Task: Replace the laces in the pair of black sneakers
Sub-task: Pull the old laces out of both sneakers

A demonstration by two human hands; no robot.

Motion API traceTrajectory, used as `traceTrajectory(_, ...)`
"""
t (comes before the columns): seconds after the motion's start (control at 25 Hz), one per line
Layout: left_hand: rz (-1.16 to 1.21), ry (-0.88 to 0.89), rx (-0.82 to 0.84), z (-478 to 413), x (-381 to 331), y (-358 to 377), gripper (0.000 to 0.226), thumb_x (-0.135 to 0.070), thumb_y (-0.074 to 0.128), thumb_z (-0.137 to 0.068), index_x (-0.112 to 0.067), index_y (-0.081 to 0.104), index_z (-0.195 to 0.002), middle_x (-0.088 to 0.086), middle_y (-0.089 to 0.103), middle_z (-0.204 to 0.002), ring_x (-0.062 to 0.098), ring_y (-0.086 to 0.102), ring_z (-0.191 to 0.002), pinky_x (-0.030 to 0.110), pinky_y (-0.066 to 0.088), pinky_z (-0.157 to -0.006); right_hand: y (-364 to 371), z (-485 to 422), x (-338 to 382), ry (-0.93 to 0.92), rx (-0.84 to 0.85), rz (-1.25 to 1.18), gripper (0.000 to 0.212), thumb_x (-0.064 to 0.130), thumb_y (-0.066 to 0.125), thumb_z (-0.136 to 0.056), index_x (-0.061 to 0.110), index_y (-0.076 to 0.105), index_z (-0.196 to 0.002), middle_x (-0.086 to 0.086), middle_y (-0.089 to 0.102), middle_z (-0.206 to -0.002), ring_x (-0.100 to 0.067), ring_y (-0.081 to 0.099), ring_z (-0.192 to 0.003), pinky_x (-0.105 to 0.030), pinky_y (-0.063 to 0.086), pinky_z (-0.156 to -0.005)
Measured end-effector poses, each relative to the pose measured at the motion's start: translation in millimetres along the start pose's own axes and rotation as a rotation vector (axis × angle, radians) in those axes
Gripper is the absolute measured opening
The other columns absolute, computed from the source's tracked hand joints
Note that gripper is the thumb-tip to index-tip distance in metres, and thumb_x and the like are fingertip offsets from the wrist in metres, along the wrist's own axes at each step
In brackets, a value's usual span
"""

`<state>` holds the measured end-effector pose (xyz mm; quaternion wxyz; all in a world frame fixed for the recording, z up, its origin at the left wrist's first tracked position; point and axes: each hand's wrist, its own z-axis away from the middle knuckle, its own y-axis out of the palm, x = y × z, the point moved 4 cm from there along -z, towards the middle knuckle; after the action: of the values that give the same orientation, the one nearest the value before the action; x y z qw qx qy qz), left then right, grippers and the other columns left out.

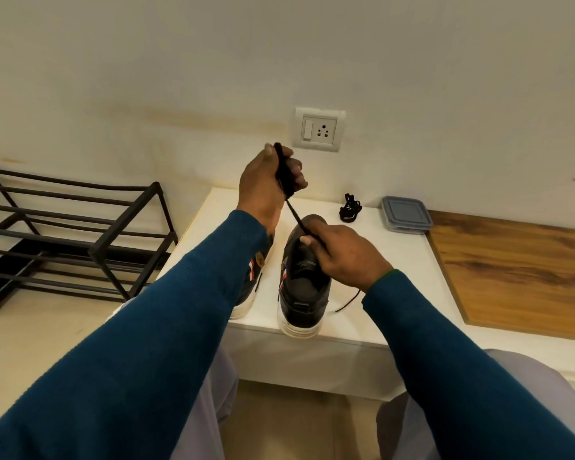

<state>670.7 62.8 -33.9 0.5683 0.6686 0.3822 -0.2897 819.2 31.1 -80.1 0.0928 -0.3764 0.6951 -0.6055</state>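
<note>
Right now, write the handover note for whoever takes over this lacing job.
Left hand grips a bunched black lace, raised above the table.
Right hand pinches the same lace over the right sneaker.
Left sneaker stands beside it, partly behind the sleeve.
A second lace bundle lies farther back.
Done: no lacing shows on the right sneaker.
Left: probably lacing both sneakers.

The sneaker has smooth black uppers with a faint sheen and a white rubbery sole. The lace is matt woven cloth. The sleeves are blue knit. The rack is matt dark metal, the table smooth white, the panel grained wood, the box grey plastic.
</note>
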Motion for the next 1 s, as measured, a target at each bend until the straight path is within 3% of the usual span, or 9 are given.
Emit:
traceTrajectory(0.08, -0.59, 0.099, 0.012, 2.8, 5.8, -5.5, 0.037, -0.027, 0.029, -0.11, -0.007, 0.057, -0.098, 0.008, 0.061, -0.073, 0.02, 0.059, -0.067, 0.034, 0.053, -0.068, -9.1, -2.7, 11.0, -0.087, -0.088, 0.006, 0.028, 0.036, 0.041, -0.104, 0.018, 0.057, -0.118, -0.003, 0.067, -0.1, -0.022, 0.06, -0.085, -0.037, 0.049, -0.071)
traceTrajectory(0.16, -0.871, -0.016, 0.174, 11.0, 21.9, -3.3, 0.041, -0.032, 0.03, -0.11, -0.006, 0.059, -0.095, 0.01, 0.06, -0.072, 0.02, 0.056, -0.063, 0.033, 0.05, -0.063, -24.8, -3.5, 4.7, -0.125, -0.269, -0.002, 0.022, 0.031, 0.049, -0.102, 0.017, 0.063, -0.112, 0.0, 0.068, -0.095, -0.018, 0.06, -0.08, -0.036, 0.05, -0.069)
traceTrajectory(0.24, -0.77, -0.265, 0.31, 20.2, 33.4, -1.0, 0.046, -0.036, 0.03, -0.11, -0.006, 0.058, -0.089, 0.006, 0.049, -0.059, 0.018, 0.042, -0.048, 0.028, 0.04, -0.051, -39.3, -1.2, -17.5, -0.053, -0.418, -0.007, 0.019, 0.029, 0.053, -0.101, 0.014, 0.065, -0.102, 0.001, 0.065, -0.09, -0.014, 0.056, -0.075, -0.038, 0.051, -0.068)
traceTrajectory(0.36, -0.296, -0.617, 0.444, 36.4, 33.3, 9.6, 0.043, -0.037, 0.03, -0.108, -0.01, 0.054, -0.086, -0.002, 0.032, -0.053, 0.009, 0.024, -0.041, 0.024, 0.026, -0.044, -38.7, 2.8, -38.0, 0.091, -0.466, -0.13, 0.026, 0.031, 0.048, -0.101, 0.012, 0.066, -0.1, 0.0, 0.065, -0.091, -0.019, 0.06, -0.081, -0.042, 0.052, -0.074)
traceTrajectory(0.52, 0.132, -0.387, 0.222, 23.5, 17.3, 14.0, 0.039, -0.034, 0.029, -0.109, -0.01, 0.053, -0.09, 0.001, 0.043, -0.059, 0.013, 0.039, -0.048, 0.027, 0.04, -0.053, 1.2, -9.8, -13.6, 0.144, -0.126, -0.132, 0.02, 0.028, 0.042, -0.104, 0.02, 0.059, -0.113, -0.007, 0.067, -0.101, -0.027, 0.062, -0.09, -0.042, 0.05, -0.077)
traceTrajectory(0.64, -0.246, -0.062, -0.063, 8.9, 14.3, -4.9, 0.037, -0.027, 0.029, -0.111, -0.007, 0.056, -0.096, 0.006, 0.059, -0.067, 0.019, 0.057, -0.058, 0.034, 0.052, -0.066, 9.5, -15.2, 7.0, 0.078, -0.039, -0.035, 0.031, 0.03, 0.039, -0.105, 0.02, 0.055, -0.128, -0.008, 0.065, -0.116, -0.027, 0.06, -0.104, -0.043, 0.05, -0.085)
traceTrajectory(0.72, -0.592, 0.021, -0.072, 8.1, 16.6, -11.2, 0.035, -0.026, 0.029, -0.11, -0.008, 0.057, -0.099, 0.007, 0.063, -0.075, 0.018, 0.061, -0.066, 0.031, 0.054, -0.069, -2.6, -15.2, 16.7, -0.01, -0.114, -0.007, 0.028, 0.021, 0.045, -0.103, 0.017, 0.058, -0.127, -0.006, 0.067, -0.114, -0.028, 0.061, -0.101, -0.044, 0.051, -0.083)
traceTrajectory(0.84, -0.81, -0.087, 0.092, 17.6, 25.3, -6.1, 0.044, -0.036, 0.032, -0.109, -0.009, 0.058, -0.085, 0.009, 0.063, -0.074, 0.02, 0.061, -0.068, 0.034, 0.054, -0.07, -23.5, -8.7, 18.7, -0.153, -0.295, 0.07, 0.026, 0.004, 0.059, -0.09, 0.013, 0.065, -0.114, -0.006, 0.068, -0.096, -0.027, 0.062, -0.082, -0.041, 0.052, -0.069)
traceTrajectory(1.0, -0.822, -0.259, 0.185, 26.4, 27.8, 1.9, 0.063, -0.056, 0.023, -0.105, -0.011, 0.053, -0.073, 0.005, 0.055, -0.058, 0.017, 0.051, -0.049, 0.025, 0.048, -0.052, -33.6, -4.5, 7.5, -0.083, -0.502, 0.067, 0.008, 0.011, 0.063, -0.092, 0.011, 0.068, -0.098, -0.005, 0.062, -0.085, -0.022, 0.055, -0.078, -0.039, 0.048, -0.066)
